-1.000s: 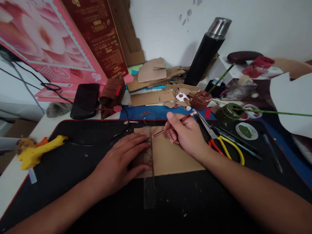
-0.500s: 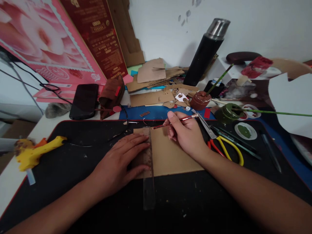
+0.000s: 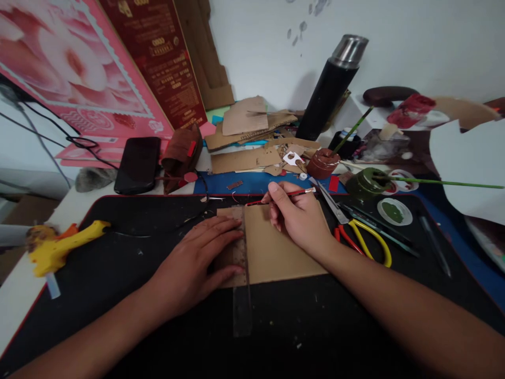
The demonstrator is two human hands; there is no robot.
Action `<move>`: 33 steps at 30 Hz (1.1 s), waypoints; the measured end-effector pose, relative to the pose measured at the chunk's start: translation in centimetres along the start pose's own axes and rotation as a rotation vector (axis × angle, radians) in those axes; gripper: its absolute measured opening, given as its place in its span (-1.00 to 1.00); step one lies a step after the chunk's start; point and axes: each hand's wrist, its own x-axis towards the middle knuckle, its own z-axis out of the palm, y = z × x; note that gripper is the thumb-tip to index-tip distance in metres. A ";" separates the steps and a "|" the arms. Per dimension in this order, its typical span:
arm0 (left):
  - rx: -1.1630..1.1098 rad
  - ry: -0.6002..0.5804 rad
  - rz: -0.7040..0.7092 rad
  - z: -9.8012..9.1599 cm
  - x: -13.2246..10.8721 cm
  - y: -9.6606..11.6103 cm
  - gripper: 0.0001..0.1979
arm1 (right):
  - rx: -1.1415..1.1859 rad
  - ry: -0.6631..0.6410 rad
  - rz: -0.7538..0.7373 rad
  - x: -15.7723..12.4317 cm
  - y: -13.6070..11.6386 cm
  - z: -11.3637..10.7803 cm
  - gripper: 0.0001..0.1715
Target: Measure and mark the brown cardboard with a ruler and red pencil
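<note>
My left hand (image 3: 199, 255) lies flat with its fingers stretched out, pressing a clear ruler (image 3: 242, 318) onto a rectangular piece of brown cardboard (image 3: 286, 258). The ruler runs from the far edge of the cardboard past its near edge, onto the black mat. Between the thumb and fingers of my right hand (image 3: 295, 218) is a dark red pencil (image 3: 306, 192), held at a low slant. Its tip points left, close to the ruler's edge near the far side of the cardboard. Whether it touches the cardboard I cannot tell.
Scissors (image 3: 371, 242) and pens lie right of the cardboard on the black mat (image 3: 158, 326). A yellow glue gun (image 3: 67, 245) rests at left. Behind stand a phone (image 3: 138, 164), cardboard scraps (image 3: 244, 158), paint jars (image 3: 365, 184) and a black flask (image 3: 329, 95).
The pencil has tipped to a slightly flatter slant, its tip nearer the far edge of the cardboard. My left hand and the ruler stay in place. The camera view has shifted slightly.
</note>
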 end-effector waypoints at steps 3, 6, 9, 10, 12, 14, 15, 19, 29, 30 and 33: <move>-0.011 0.003 -0.006 0.0 -0.1 0.0 -0.50 | -0.012 -0.003 0.002 0.1 0.0 0.0 -0.49; -0.007 0.004 -0.012 0.1 -0.1 -0.1 -0.49 | -0.005 -0.006 0.009 0.1 0.1 0.1 -0.48; -0.009 -0.003 -0.018 0.1 -0.2 -0.2 -0.49 | 0.001 -0.002 0.001 0.2 0.2 0.1 -0.46; -0.010 -0.004 -0.021 0.2 -0.2 -0.2 -0.49 | -0.001 -0.002 -0.002 0.2 0.2 0.1 -0.45; -0.013 -0.003 -0.023 0.1 -0.2 -0.1 -0.50 | -0.003 0.000 -0.003 0.2 0.2 0.2 -0.44; -0.011 -0.004 -0.021 0.1 -0.1 -0.1 -0.50 | 0.003 0.001 -0.002 0.3 0.2 0.2 -0.44; -0.009 -0.006 -0.017 0.1 -0.1 -0.1 -0.51 | 0.006 0.001 -0.002 0.3 0.3 0.2 -0.44; -0.002 -0.005 -0.006 0.1 0.0 0.0 -0.52 | 0.010 -0.002 0.007 0.3 0.4 0.2 -0.45; 0.001 -0.021 -0.006 0.0 0.0 -0.1 -0.50 | 0.026 -0.022 -0.002 0.3 0.6 0.2 -0.46; 0.000 -0.020 -0.006 0.0 0.0 -0.1 -0.51 | 0.018 -0.026 -0.004 0.2 0.6 0.2 -0.46; -0.015 -0.020 -0.021 0.1 -0.1 -0.1 -0.50 | 0.006 -0.041 -0.014 0.0 0.7 0.3 -0.48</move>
